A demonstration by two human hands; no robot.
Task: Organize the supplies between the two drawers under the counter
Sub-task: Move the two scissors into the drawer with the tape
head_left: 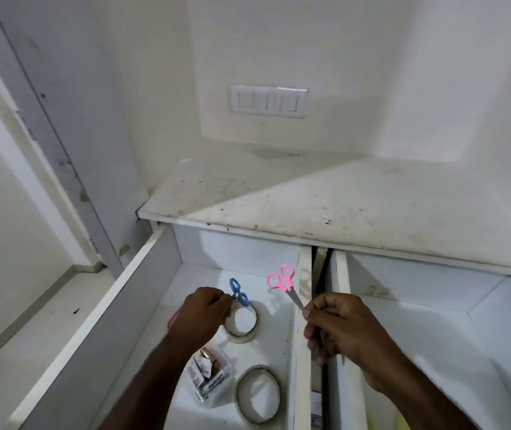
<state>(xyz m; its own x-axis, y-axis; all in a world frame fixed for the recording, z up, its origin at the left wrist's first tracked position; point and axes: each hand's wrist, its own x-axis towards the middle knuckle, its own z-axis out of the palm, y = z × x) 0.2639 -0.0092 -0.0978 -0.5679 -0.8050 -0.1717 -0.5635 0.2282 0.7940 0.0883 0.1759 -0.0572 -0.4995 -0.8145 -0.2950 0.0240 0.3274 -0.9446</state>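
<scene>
Two white drawers stand pulled out under the counter: the left drawer and the right drawer. My right hand pinches the blades of pink-handled scissors, handles pointing away, above the wall between the drawers. My left hand is closed on blue-handled scissors over the left drawer; their blades are hidden in my fist. Under that hand lies a tape roll. A second tape roll and a clear box of small packets lie nearer to me. Something pink peeks out left of my left wrist.
The stained white counter overhangs the backs of both drawers. A switch plate is on the wall behind. A door frame and floor lie to the left. The right drawer's floor shows nothing on it.
</scene>
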